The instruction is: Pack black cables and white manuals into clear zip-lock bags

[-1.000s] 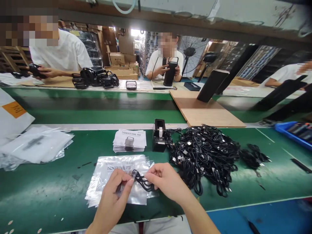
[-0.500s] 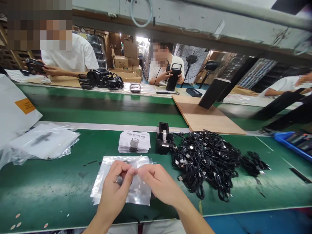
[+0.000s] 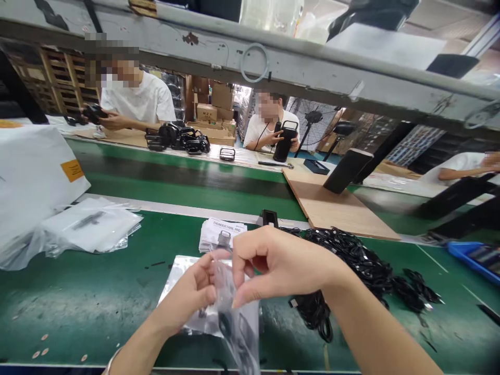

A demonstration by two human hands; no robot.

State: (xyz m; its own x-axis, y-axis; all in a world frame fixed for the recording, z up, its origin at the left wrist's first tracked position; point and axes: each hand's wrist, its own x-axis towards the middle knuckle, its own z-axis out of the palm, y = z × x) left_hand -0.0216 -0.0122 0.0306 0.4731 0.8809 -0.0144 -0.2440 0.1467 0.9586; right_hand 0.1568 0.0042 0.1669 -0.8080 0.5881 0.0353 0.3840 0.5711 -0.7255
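A clear plastic bag (image 3: 242, 330) with a dark cable visible inside hangs upright between my hands. My left hand (image 3: 191, 284) is closed on the bag's left edge, thumb against curled fingers. From the right, my right hand (image 3: 273, 263) is bent over the bag's upper part, fingers curled and thumb touching the plastic. Beneath them, flat clear bags (image 3: 175, 273) lie on the green bench. Just behind is a stack of printed leaflets (image 3: 209, 234), partly covered by my fingers. A pile of black cables (image 3: 359, 265) lies to the right, partly hidden by my right forearm.
A black tape dispenser (image 3: 269, 217) stands behind my right hand. More plastic bags (image 3: 94, 224) lie at left beside a white sack (image 3: 35, 172). A wooden board (image 3: 344, 208) bridges the benches. Two people work opposite, another at far right. A blue tray (image 3: 474, 263) sits at right.
The clear bag has come up off the bench, the cable showing inside it. My right hand has risen and turned over the bag; the view has tilted upward.
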